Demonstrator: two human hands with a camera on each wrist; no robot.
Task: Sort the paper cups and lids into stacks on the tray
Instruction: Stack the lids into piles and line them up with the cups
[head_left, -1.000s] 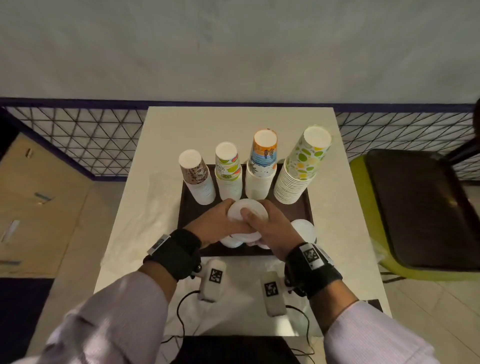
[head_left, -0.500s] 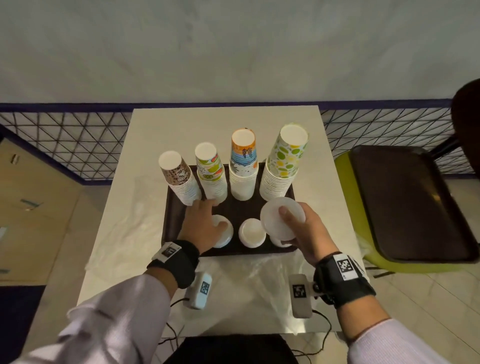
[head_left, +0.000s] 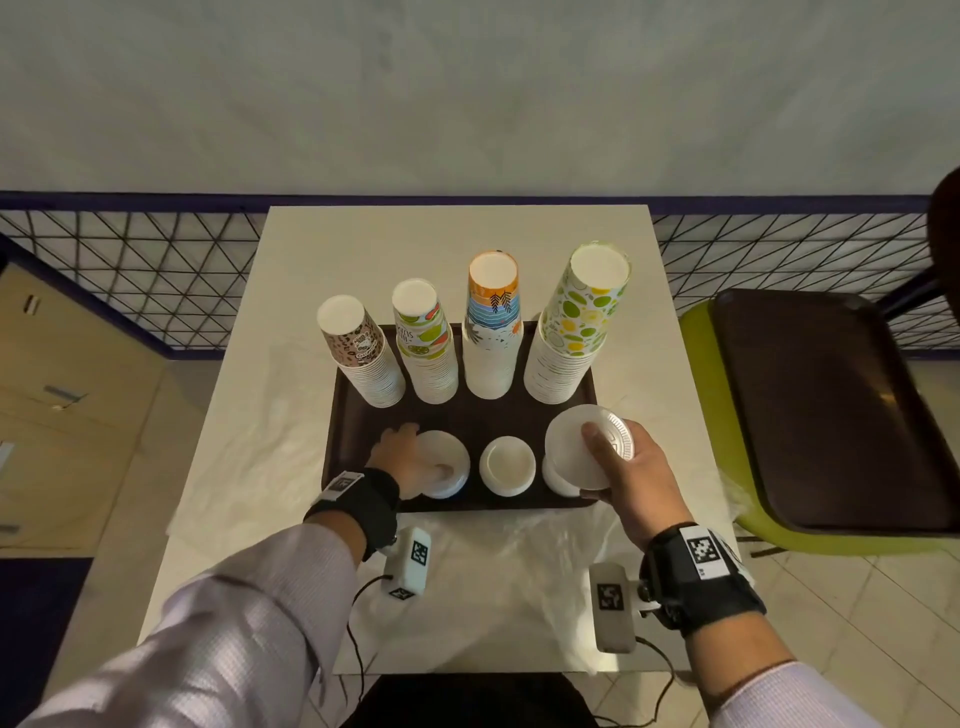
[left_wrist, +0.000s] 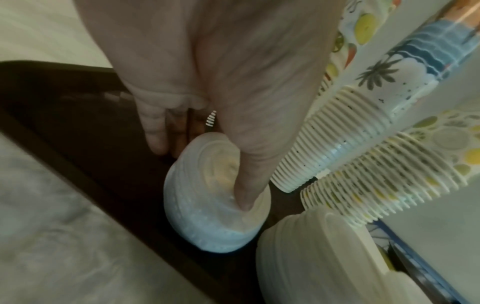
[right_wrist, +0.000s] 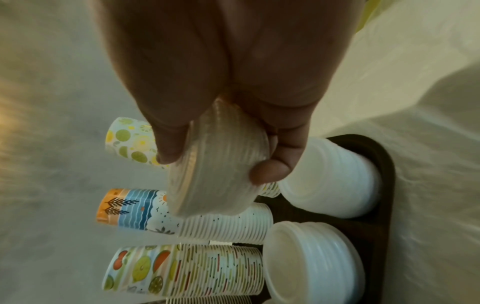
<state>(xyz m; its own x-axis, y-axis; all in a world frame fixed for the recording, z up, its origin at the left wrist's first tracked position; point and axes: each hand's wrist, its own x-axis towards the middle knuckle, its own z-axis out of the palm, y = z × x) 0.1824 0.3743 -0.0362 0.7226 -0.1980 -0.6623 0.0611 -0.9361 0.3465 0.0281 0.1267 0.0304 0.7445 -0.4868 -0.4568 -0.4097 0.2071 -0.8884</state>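
Observation:
A dark brown tray (head_left: 498, 415) holds a back row of upturned cup stacks: brown-patterned (head_left: 358, 353), fruit-print (head_left: 423, 343), orange-and-blue (head_left: 491, 322) and lime-print (head_left: 576, 322). Three white lid stacks stand in front. My left hand (head_left: 405, 457) grips the left lid stack (head_left: 444, 462), thumb on its top (left_wrist: 244, 185), fingers down its far side. The middle lid stack (head_left: 507, 465) stands free. My right hand (head_left: 618, 467) holds a tilted bunch of white lids (head_left: 576, 447) just above the right lid stack (head_left: 556, 475), thumb on one face and fingers behind (right_wrist: 215, 185).
The tray sits on a white table (head_left: 457, 244) with a crinkled clear plastic sheet (head_left: 519, 545) at its near end. A green chair carrying another dark tray (head_left: 821, 415) stands to the right. A wire mesh fence (head_left: 156, 275) runs behind, with a wooden cabinet (head_left: 67, 405) at the left.
Both hands were together on a bunch of lids at the tray's front centre. They have parted: the right hand carried the lids right, the left hand moved onto the left lid stack.

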